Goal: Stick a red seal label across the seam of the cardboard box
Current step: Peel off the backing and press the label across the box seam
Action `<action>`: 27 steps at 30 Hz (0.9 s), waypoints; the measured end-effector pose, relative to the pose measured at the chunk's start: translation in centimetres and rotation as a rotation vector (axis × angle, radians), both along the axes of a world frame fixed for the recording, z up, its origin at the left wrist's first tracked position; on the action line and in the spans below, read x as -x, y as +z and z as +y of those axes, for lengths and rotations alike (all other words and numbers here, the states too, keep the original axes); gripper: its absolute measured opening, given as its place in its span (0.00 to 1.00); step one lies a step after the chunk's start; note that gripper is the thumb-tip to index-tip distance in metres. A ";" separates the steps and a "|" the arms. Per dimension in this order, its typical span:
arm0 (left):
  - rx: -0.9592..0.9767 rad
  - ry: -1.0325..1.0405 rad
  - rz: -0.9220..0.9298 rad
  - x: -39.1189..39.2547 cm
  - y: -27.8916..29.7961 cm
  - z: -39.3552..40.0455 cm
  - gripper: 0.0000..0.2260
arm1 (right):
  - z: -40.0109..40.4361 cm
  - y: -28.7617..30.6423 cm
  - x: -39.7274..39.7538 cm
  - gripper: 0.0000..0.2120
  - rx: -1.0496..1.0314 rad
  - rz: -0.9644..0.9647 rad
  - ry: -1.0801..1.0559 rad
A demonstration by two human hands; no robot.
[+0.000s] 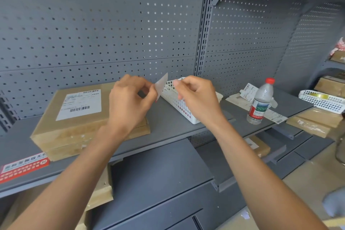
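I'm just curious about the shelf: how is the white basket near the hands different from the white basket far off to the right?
The near white basket looks deeper and sits right behind the right hand, partly hidden; the far white basket looks shallower and stands in the open. The far one holds a yellowish item; the near one's contents are hard to make out. Both are white perforated plastic.

A grey metal shelf (pixel 168 123) carries a cardboard box (pixel 74 117) and a white basket (pixel 179 106). A water bottle (pixel 260 101) stands further right on paper slips (pixel 240 100).
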State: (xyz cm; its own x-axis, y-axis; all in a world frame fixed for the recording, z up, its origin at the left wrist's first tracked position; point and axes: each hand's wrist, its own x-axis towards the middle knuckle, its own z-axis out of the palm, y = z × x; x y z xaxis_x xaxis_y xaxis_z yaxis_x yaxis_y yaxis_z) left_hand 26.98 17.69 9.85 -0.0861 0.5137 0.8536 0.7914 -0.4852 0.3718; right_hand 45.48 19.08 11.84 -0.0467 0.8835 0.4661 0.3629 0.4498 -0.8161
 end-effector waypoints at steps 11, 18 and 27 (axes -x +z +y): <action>-0.400 0.156 0.424 3.9 -0.9 -1.8 0.11 | -1.9 0.5 5.9 0.08 0.036 0.080 0.127; -0.331 0.147 0.418 6.9 -1.4 -4.4 0.09 | -2.9 0.5 8.6 0.06 0.008 0.031 0.158; 0.070 0.140 -0.410 11.1 -1.0 -7.9 0.08 | -4.1 0.5 10.0 0.05 -0.017 0.033 0.354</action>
State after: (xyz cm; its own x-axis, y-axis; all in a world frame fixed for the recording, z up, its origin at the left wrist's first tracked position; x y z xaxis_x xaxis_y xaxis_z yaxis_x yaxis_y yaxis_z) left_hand 15.90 9.78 8.83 -0.4833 0.5286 0.6979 0.6279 -0.3462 0.6971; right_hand 35.49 14.94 12.33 -0.3332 0.8072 0.4872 0.1554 0.5567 -0.8160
